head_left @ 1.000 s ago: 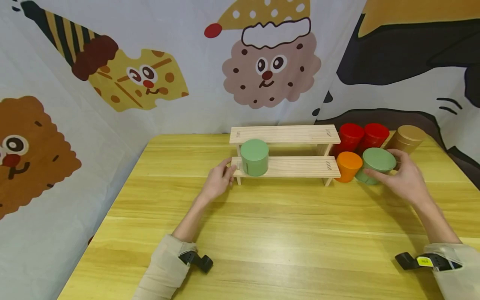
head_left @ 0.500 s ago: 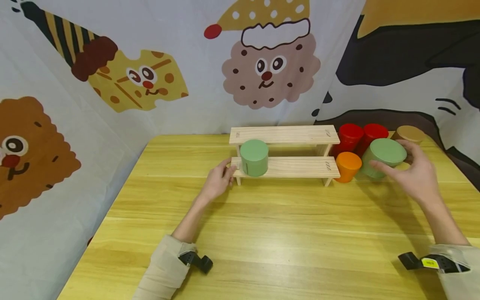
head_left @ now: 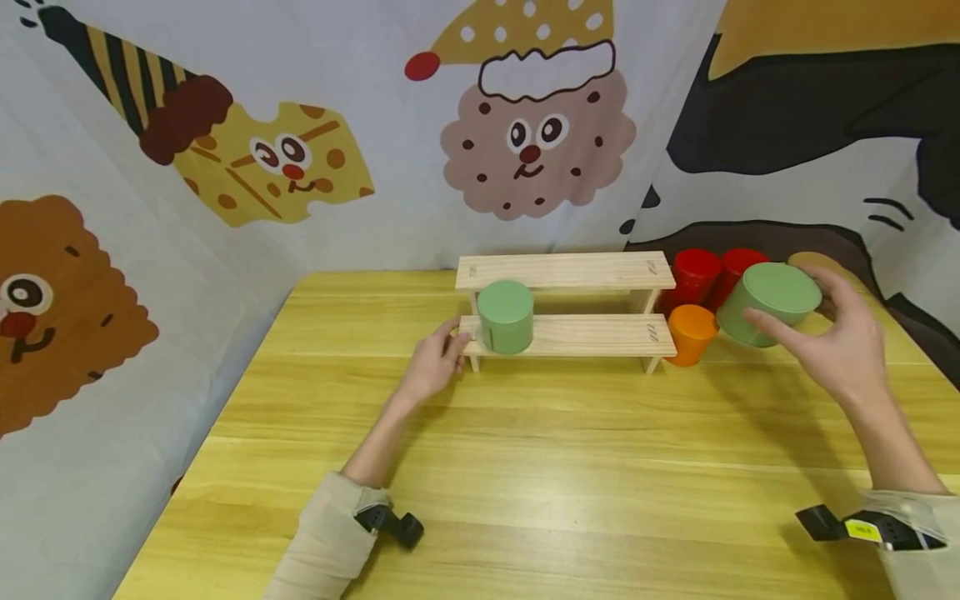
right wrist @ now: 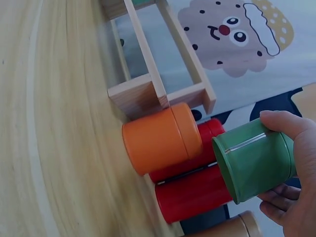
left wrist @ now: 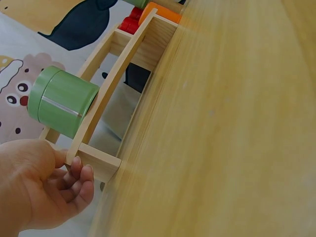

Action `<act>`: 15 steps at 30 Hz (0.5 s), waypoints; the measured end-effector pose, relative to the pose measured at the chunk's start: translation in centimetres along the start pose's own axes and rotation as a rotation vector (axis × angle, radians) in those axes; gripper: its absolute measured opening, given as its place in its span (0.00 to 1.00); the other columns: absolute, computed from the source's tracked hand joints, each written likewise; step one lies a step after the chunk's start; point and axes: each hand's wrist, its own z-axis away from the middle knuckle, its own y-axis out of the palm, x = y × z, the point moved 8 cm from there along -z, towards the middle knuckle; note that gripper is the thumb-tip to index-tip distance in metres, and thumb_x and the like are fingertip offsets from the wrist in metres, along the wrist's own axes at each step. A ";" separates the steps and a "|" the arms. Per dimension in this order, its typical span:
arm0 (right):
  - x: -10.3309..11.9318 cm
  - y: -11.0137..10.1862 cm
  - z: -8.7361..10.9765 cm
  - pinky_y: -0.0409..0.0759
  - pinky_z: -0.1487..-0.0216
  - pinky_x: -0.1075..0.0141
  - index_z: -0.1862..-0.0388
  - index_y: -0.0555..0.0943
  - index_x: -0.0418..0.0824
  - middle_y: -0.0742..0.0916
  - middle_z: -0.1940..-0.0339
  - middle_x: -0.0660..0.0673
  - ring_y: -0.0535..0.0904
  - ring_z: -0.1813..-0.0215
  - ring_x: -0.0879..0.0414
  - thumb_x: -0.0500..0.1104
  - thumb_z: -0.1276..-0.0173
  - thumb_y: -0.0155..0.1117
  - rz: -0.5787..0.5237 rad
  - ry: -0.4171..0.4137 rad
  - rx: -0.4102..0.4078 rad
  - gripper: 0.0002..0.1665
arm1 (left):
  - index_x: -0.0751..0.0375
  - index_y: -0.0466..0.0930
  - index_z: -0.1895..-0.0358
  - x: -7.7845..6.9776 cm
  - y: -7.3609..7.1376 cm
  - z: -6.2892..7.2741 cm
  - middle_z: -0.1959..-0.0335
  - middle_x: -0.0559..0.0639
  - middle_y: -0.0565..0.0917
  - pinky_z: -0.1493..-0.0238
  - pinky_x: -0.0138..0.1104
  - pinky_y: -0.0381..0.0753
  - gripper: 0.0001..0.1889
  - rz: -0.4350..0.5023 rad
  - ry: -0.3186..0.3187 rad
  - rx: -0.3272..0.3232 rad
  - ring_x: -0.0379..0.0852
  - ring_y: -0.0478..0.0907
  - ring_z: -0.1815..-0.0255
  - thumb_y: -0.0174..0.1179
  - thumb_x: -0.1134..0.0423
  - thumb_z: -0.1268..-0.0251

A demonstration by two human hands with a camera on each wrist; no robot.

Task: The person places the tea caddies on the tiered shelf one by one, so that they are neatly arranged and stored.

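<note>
My left hand (head_left: 433,364) pinches the left end of the lower board of a two-tier wooden shelf (head_left: 592,336); the left wrist view shows thumb and fingertips at that corner. A green canister (left wrist: 64,101) stands on that lower board, close to the hand. Raised off the table at the right, a second green canister (right wrist: 254,160) is gripped round its side by my right hand (head_left: 843,346), its lid tilted a little. Under and beside it in the right wrist view are an orange canister (right wrist: 160,138) and two red canisters (right wrist: 195,195).
A tan canister (head_left: 817,260) stands at the back right, mostly hidden behind the raised green one. The wooden table (head_left: 480,483) stretches in front of the shelf. Behind it hangs a white cloth (head_left: 360,50) printed with cartoon figures.
My right hand has lifted the second green canister off the table, up and slightly to the right. My left hand stays on the shelf's left end.
</note>
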 end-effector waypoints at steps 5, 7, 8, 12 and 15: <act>1.0 0.4 0.2 0.63 0.39 0.80 0.23 0.67 0.48 0.76 0.36 0.53 0.66 0.44 0.73 0.44 0.39 0.78 0.007 0.001 0.013 0.47 | 0.72 0.58 0.24 0.1 0.0 0.0 0.69 0.59 0.81 0.74 0.29 0.75 0.28 0.000 0.004 0.000 0.51 0.79 0.72 0.48 0.58 0.17; 1.4 0.7 0.2 0.63 0.39 0.80 0.24 0.68 0.48 0.76 0.36 0.53 0.66 0.44 0.73 0.45 0.39 0.78 0.005 -0.006 0.020 0.47 | 0.72 0.58 0.24 0.1 0.0 0.0 0.68 0.58 0.81 0.74 0.29 0.75 0.28 0.001 0.007 0.000 0.51 0.79 0.71 0.47 0.58 0.17; 1.6 0.8 0.2 0.63 0.40 0.80 0.24 0.68 0.47 0.76 0.37 0.54 0.66 0.44 0.72 0.45 0.40 0.79 0.004 -0.013 0.023 0.46 | 0.72 0.57 0.24 0.1 0.0 0.0 0.68 0.58 0.81 0.74 0.29 0.76 0.28 0.001 0.007 0.001 0.50 0.79 0.71 0.47 0.58 0.17; 2.6 1.4 0.3 0.64 0.41 0.81 0.25 0.70 0.45 0.76 0.41 0.60 0.66 0.45 0.71 0.43 0.41 0.79 -0.019 -0.052 0.028 0.45 | 0.72 0.57 0.24 0.1 0.1 0.0 0.68 0.58 0.81 0.73 0.30 0.76 0.29 0.004 0.004 0.005 0.49 0.79 0.72 0.47 0.58 0.17; 3.4 1.9 0.4 0.64 0.42 0.81 0.26 0.71 0.45 0.76 0.43 0.61 0.67 0.46 0.71 0.42 0.41 0.80 -0.031 -0.073 0.036 0.45 | 0.72 0.57 0.24 0.0 0.1 0.0 0.68 0.59 0.81 0.73 0.30 0.76 0.29 0.004 0.006 0.008 0.50 0.79 0.72 0.47 0.58 0.17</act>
